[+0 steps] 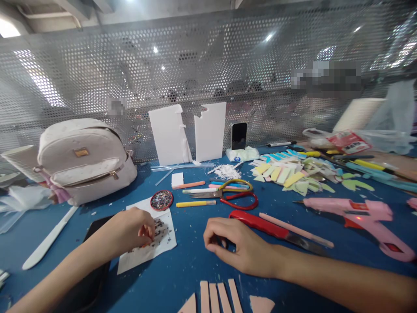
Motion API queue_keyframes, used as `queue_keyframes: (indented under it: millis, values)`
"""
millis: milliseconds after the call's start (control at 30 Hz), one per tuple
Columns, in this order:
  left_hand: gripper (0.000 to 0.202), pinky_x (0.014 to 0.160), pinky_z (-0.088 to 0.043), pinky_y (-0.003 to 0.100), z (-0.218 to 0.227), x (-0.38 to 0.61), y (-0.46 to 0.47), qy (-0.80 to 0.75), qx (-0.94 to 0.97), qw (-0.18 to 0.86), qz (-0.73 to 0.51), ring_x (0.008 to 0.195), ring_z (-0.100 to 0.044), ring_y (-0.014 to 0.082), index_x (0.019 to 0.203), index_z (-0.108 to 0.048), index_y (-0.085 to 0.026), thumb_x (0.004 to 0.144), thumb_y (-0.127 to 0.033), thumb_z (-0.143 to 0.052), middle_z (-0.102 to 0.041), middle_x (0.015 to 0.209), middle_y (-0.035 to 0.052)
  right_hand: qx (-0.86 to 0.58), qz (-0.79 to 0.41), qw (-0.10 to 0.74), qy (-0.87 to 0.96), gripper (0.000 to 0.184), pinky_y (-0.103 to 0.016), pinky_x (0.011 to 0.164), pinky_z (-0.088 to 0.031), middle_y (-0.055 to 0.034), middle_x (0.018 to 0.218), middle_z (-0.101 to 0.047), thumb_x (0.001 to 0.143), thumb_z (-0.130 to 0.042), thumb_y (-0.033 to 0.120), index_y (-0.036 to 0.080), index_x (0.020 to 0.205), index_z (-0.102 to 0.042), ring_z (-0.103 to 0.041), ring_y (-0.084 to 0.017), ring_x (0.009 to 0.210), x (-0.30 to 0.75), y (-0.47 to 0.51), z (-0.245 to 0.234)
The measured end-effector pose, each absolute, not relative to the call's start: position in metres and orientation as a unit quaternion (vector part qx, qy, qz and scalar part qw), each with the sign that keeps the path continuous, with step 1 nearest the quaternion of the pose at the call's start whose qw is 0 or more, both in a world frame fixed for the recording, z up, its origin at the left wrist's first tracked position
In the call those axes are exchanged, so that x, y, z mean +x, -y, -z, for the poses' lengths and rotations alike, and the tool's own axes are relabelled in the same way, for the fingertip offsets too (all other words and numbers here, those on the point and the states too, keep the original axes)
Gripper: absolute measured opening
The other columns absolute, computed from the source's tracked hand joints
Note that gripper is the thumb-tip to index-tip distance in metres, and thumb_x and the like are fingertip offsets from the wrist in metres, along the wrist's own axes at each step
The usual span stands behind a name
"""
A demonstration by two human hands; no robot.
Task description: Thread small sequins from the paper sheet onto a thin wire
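Observation:
My left hand is closed, its fingertips pressed down over a white paper sheet strewn with small dark bits. Whatever those fingers hold is hidden; a spot of orange shows under them. Just behind the sheet, partly over its edge, sits a round red-rimmed dish full of multicoloured tiny pieces. My right hand rests on the blue table with its fingers curled in toward the thumb, and I see nothing in it. Behind that hand lies a red-handled utility knife beside a pink stick.
Red-and-yellow-handled scissors and several markers lie midtable. At right is a pink glue gun; at left, a white backpack and a dark tablet-like slab. Pink strips lie in front. White boards lean behind.

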State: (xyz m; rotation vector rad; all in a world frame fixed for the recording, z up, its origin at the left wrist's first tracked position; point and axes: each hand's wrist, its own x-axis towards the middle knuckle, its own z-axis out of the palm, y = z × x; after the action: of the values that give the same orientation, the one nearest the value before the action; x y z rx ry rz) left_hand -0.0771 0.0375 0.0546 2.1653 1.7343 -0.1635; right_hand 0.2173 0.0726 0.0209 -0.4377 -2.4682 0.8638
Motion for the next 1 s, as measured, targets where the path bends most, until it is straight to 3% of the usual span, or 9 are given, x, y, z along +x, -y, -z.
queue_keyframes:
  millis: [733,1000]
  values:
    - [0.021,0.068,-0.045,0.029,-0.0502,-0.0749,-0.0381,-0.646,0.744,0.164,0.049,0.083,-0.070,0.0259,0.077,-0.077,-0.024,0.070,-0.013,-0.060,-0.077,0.087,0.0050,-0.160,-0.324,0.250,0.898,0.008,-0.021,0.064,-0.039,-0.0011,0.082,-0.058,0.091,-0.051,0.013,0.017,0.086,-0.056,-0.051,-0.011,0.071,0.2179,-0.0721,-0.0175]
    - [0.017,0.060,-0.043,0.024,-0.0467,-0.0757,-0.0375,-0.617,0.762,0.197,0.028,0.070,-0.068,0.0202,0.072,-0.072,-0.022,0.071,-0.014,-0.057,-0.074,0.076,0.0023,-0.160,-0.325,0.250,0.898,0.009,-0.021,0.064,-0.040,-0.0012,0.082,-0.058,0.091,-0.051,0.012,0.017,0.085,-0.055,-0.051,-0.011,0.071,0.2170,-0.0724,-0.0177]
